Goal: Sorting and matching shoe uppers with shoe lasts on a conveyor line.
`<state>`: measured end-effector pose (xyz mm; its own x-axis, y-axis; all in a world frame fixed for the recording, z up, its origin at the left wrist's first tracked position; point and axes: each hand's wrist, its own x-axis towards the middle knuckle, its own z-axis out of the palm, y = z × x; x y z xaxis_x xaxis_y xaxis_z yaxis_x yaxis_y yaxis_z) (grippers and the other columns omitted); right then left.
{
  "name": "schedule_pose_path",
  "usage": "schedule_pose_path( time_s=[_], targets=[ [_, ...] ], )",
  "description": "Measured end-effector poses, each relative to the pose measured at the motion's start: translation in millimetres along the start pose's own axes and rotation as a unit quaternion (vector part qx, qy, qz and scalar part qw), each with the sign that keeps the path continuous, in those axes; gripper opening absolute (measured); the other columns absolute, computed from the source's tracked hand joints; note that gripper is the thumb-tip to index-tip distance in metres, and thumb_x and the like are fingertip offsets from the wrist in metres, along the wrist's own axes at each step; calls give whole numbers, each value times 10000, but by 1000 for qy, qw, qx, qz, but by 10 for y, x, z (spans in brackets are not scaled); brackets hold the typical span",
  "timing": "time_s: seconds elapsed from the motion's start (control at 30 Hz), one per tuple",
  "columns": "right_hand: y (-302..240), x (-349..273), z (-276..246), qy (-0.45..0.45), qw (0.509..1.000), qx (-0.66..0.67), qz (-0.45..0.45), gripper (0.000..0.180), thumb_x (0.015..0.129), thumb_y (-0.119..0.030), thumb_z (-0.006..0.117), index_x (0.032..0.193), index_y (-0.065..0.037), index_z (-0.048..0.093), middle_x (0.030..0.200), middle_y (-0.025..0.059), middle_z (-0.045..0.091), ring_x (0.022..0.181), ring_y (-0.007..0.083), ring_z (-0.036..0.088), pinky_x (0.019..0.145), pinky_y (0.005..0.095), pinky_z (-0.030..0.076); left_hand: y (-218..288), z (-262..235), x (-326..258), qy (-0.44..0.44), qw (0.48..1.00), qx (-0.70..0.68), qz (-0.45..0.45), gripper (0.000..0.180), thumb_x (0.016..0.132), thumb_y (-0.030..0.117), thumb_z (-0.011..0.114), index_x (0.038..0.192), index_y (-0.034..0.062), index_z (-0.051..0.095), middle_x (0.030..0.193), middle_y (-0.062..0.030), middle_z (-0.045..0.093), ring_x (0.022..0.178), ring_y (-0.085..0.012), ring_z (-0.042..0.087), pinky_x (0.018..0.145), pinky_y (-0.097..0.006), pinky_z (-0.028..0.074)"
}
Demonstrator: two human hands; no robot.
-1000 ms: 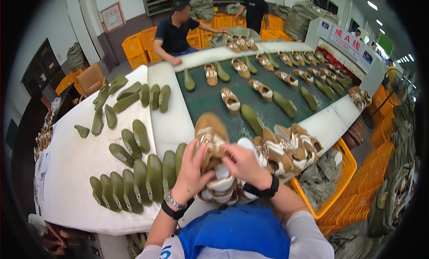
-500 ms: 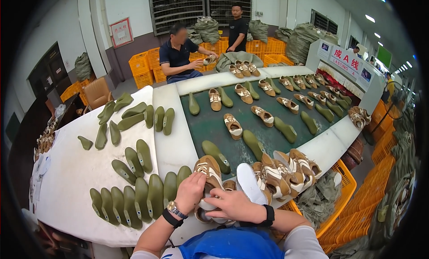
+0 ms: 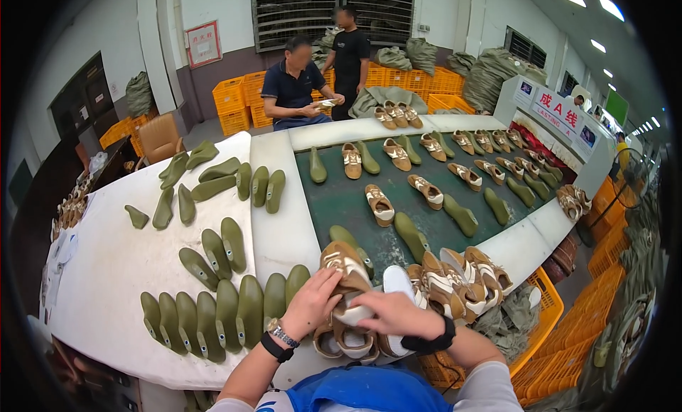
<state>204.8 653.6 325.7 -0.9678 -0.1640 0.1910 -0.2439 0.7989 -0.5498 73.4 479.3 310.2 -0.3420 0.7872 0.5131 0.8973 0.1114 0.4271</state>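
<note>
Smooth white tabletop, hard and shiny like stone, spreads out under everything. Closest in, a few other shoes sit with their round openings showing, just below the two hands. Next comes the brown shoe, soft and fuzzy-looking, with white stripes, white laces and a rounded toe that points away. It is between the hands. The left hand curls its fingers over the shoe's left side, near the laces. The right hand has its grip closed on the white heel end. Each grip is only as wide as the part it holds. To the left stands a row of green foot shapes, hard, smooth and round. To the right, striped shoes lean close together beside a flat white piece, and an orange crate holds crumpled gray-green cloth. Farther off, more shoes and foot shapes lie on a flat green belt. Past that, a seated person in dark blue holds something small, and a standing person in black is near stacked orange boxes and lumpy sacks.
</note>
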Motion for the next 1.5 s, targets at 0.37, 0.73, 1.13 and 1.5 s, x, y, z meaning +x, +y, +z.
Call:
schedule_pose_path(
  time_s=[0.37, 0.73, 1.13, 1.5],
  targets=[
    [1110, 1212, -910, -149, 977, -23, 152, 446, 737, -337, 711, 1027, -34, 558, 887, 134, 634, 824, 246, 632, 728, 349, 497, -797, 316, -1412, -167, 938, 223, -206, 720, 726, 546, 660, 1256, 84, 502, 1282, -170, 477, 1257, -383, 347, 944, -525, 374],
    [1490, 1776, -26, -143, 973, -20, 179, 464, 746, -444, 666, 978, -47, 598, 942, 183, 646, 894, 342, 616, 772, 386, 475, -970, 437, -1747, -128, 950, 183, -217, 799, 704, 631, 630, 1238, 47, 521, 1254, -122, 510, 1291, -383, 306, 949, -545, 349],
    [1606, 1727, -58, -102, 980, -88, 150, 391, 759, -379, 690, 908, -39, 566, 823, 144, 638, 705, 245, 641, 635, 344, 488, -988, 432, -1692, -130, 952, 159, -228, 771, 679, 608, 661, 1216, 68, 541, 1226, -116, 533, 1253, -375, 338, 968, -536, 311],
    [1989, 2478, 432, 18, 971, -9, 240, 423, 763, -374, 647, 1023, -58, 543, 987, 191, 641, 942, 360, 609, 817, 408, 473, -972, 388, -1714, -131, 946, 167, -243, 837, 664, 612, 666, 1265, 50, 512, 1251, -127, 522, 1287, -366, 310, 966, -544, 309]
  ],
)
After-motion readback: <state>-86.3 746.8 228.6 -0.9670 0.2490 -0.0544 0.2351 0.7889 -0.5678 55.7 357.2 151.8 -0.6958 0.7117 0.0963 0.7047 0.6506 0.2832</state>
